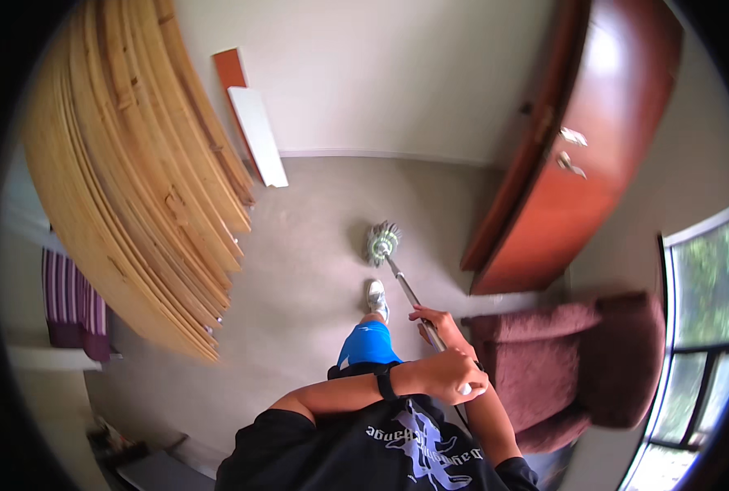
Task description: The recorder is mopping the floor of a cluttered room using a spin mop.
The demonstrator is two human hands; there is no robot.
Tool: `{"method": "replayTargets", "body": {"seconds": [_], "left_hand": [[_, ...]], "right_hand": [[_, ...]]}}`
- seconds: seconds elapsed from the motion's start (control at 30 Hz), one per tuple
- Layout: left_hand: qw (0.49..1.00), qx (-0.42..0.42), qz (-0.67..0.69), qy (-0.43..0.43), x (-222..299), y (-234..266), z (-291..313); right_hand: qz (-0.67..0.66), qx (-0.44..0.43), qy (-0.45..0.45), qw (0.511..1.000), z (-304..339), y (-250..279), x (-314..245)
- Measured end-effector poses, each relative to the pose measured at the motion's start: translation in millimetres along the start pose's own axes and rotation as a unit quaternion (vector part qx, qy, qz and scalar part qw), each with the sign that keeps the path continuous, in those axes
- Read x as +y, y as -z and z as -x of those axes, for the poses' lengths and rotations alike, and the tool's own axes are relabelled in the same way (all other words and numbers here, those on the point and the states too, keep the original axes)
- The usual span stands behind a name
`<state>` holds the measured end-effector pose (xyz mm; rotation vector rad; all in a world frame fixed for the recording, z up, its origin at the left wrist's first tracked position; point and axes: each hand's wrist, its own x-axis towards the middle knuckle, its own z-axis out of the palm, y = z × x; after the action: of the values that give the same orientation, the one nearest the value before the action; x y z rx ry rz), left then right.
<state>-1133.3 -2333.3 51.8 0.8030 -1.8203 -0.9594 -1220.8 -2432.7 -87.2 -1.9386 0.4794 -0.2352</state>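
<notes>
Mop (406,286): slants ahead-left
Left hand (450,376): closed on mop's upper end
Right hand (436,322): curled loosely round mop, nearer floor (299,245)

Apparently a home's storage room: plush brown armchair (536,376), stacked wooden boards (135,180), red-brown doors (544,221).

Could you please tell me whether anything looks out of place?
The wooden boards at left look untidy, their ends uneven; a white board slants by the far wall. No spill shows around the mop head.
</notes>
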Motion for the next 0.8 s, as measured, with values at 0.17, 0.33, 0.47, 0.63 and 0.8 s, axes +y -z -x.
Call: {"method": "replayTargets", "body": {"seconds": [0.17,0.33,0.47,0.63,0.8], "left_hand": [[0.983,0.155,-0.04,0.094,-102.1,83.2,0.9],[0.944,0.315,-0.029,0.093,-110.0,187.2,13.2],[0.886,0.44,-0.097,0.108,-105.2,232.5,48.8],[0.813,0.566,-0.092,0.1,-65.4,257.1,106.5],[0.771,0.586,-0.178,0.177,-19.6,255.4,155.9]], "right_hand": [[0.01,-0.018,0.045,0.999,-117.9,-8.5,20.5],[0.021,0.009,0.035,0.999,-215.1,-27.7,24.5],[0.037,-0.048,0.036,0.998,-271.7,-54.9,-4.4],[0.008,-0.366,0.121,0.923,-354.3,-97.3,-45.6],[0.055,-0.637,0.294,0.711,-421.7,-202.5,-113.8]]}}
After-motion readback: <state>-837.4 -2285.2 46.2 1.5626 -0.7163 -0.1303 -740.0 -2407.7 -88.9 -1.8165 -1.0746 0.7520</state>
